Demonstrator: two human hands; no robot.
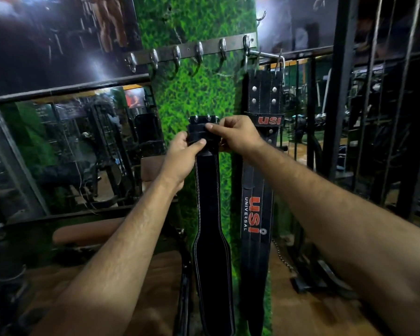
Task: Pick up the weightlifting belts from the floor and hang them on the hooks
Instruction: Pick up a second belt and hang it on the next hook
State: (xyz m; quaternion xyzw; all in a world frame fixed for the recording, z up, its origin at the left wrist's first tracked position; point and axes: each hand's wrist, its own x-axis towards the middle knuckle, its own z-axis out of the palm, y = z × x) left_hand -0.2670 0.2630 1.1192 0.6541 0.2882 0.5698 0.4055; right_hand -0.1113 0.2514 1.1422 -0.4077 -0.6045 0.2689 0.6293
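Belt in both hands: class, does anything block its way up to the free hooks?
Nothing visible does. The belt hangs below the hook rail, with only bare green wall between them.

The held belt (212,251) runs past the bottom edge; its buckle sits partly behind the hands.
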